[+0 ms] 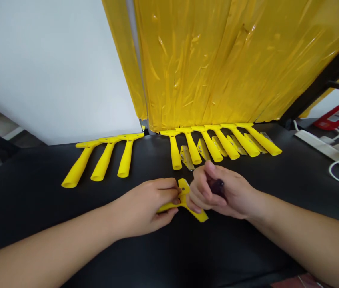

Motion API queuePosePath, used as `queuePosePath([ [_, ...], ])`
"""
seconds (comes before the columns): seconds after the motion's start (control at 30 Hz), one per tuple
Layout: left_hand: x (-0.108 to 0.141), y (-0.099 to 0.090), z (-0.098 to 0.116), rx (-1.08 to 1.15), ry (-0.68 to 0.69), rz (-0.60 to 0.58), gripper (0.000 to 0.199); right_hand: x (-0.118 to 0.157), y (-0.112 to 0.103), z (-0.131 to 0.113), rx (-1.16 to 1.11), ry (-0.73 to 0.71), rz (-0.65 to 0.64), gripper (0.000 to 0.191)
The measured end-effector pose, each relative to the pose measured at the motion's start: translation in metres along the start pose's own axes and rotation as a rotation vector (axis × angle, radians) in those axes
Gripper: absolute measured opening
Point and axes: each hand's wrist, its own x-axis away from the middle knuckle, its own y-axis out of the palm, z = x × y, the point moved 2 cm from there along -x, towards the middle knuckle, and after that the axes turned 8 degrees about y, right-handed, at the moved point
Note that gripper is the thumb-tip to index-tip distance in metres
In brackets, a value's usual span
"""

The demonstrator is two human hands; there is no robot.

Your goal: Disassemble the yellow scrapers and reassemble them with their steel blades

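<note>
At left, three yellow tools (105,161) lay on the black counter (37,180). Next, in front of you, the fingers of your left hand (147,208) gripped a yellow T-shaped piece (184,198). It looked bright, with a dark dot. Its handle ran sideways, pointing left, and its bar slanted down rightward. Your right hand (230,190) had its fingers wrapped round a dark stick (218,186).

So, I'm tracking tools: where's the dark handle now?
In the head view, the dark handle is right of centre, in the right hand, next to the yellow T-shaped piece that the left hand holds.
</note>
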Motion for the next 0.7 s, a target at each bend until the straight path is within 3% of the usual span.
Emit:
queuePosePath([
  [0.27,-0.0007,-0.0013,0.0014,0.006,0.0,-0.004,0.015,0.0021,-0.0001,0.0,-0.031,-0.071,0.083,0.031],
  [0.47,0.0,-0.0013,0.0013,0.014,-0.009,-0.004,0.017,-0.0004,0.0014,-0.0012,0.019,-0.079,0.04,0.054],
  [0.7,0.0016,-0.0011,0.0029,0.014,0.005,0.018,0.014,0.0033,0.0029,-0.0015,-0.038,-0.075,0.082,0.028],
])
